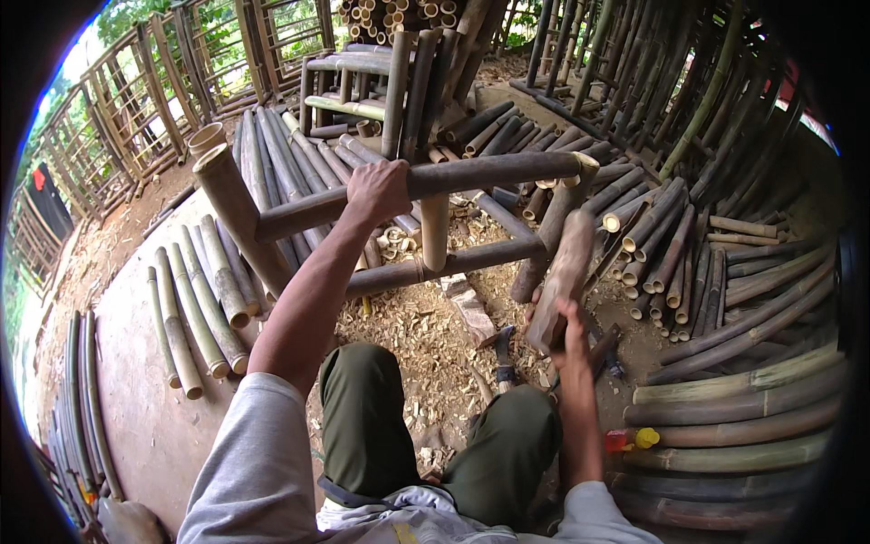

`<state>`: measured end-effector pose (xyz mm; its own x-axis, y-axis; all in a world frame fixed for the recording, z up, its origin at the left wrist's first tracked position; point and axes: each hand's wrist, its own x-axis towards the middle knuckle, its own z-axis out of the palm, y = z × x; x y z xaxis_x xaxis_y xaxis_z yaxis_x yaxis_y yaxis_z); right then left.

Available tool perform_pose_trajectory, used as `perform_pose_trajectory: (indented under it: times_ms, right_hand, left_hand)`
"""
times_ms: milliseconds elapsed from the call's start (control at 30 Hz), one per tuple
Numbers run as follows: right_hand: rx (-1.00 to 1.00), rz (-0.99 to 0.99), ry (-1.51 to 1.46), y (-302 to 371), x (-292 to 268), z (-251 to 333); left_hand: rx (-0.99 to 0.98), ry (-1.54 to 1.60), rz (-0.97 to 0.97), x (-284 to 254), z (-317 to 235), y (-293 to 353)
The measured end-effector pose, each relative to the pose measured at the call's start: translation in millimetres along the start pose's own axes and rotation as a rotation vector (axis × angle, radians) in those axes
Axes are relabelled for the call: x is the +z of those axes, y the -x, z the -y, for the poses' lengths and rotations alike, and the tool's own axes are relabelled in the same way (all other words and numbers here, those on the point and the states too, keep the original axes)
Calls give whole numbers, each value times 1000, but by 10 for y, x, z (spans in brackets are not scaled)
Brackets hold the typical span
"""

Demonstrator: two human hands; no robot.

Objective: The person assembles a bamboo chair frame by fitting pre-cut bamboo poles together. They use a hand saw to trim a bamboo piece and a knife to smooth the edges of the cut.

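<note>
A frame of dark bamboo poles (489,175) stands in front of me, with two long rails joined to thicker uprights and a short pale post between the rails. My left hand (379,190) is wrapped round its upper rail, left of the middle. In my right hand (571,337) is a thick wooden mallet (566,263), gripped low with its head raised near the frame's right upright. The mallet's upper end is blurred. Between my knees and the frame lies a tool with a dark metal head (503,349), next to a split wood block (468,308).
Wood chips (390,326) cover the ground. Cut bamboo poles (204,299) lie at left, and stacked bamboo lengths (662,245) fill the right. A red bottle with a yellow cap (632,439) lies by long poles at lower right. Another bamboo frame (353,86) stands behind.
</note>
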<state>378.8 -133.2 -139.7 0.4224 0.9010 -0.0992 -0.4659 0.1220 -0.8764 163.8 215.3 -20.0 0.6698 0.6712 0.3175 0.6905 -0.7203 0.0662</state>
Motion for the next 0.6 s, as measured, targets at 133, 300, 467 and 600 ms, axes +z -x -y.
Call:
perform_pose_trajectory:
  times_ms: [133, 300, 467, 600]
  right_hand:
    - [-628, 42, 711, -330, 893, 934]
    - [-730, 128, 1302, -1352, 2013, 1775]
    - [-600, -150, 1587, -2099, 2510, 1431]
    - [-157, 62, 1881, -2246, 2472, 1207]
  left_hand:
    - [-59, 8, 53, -19, 4, -85]
    - [-83, 32, 42, -28, 49, -124]
    - [-56, 24, -7, 16, 46, -111]
    - [-62, -8, 9, 80, 48, -93]
